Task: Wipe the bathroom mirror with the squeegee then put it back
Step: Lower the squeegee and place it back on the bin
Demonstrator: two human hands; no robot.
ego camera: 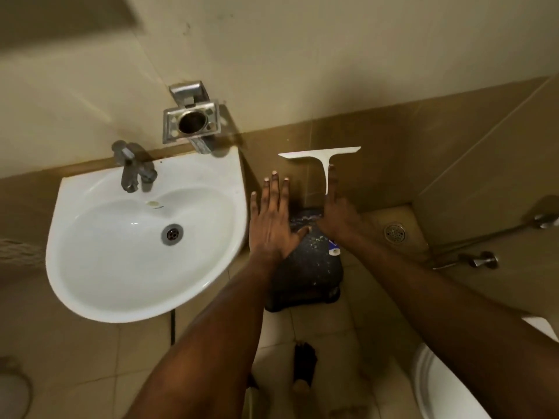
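A white T-shaped squeegee [326,160] stands upright against the brown wall tiles right of the sink, blade on top and handle pointing down. My right hand [337,211] reaches up to it with fingers stretched out; one fingertip lies along the handle's right side, and no closed grip shows. My left hand [272,219] hovers flat just left of it, fingers spread, holding nothing. A dark blurred panel [60,16] at the top left may be the mirror's lower edge.
A white sink [90,267] with a metal tap [133,167] sits to the left, under a metal wall holder [190,122]. A dark bin [305,273] stands on the floor below my hands. A floor drain [394,232], a spray hose [484,261] and a toilet rim [429,385] are on the right.
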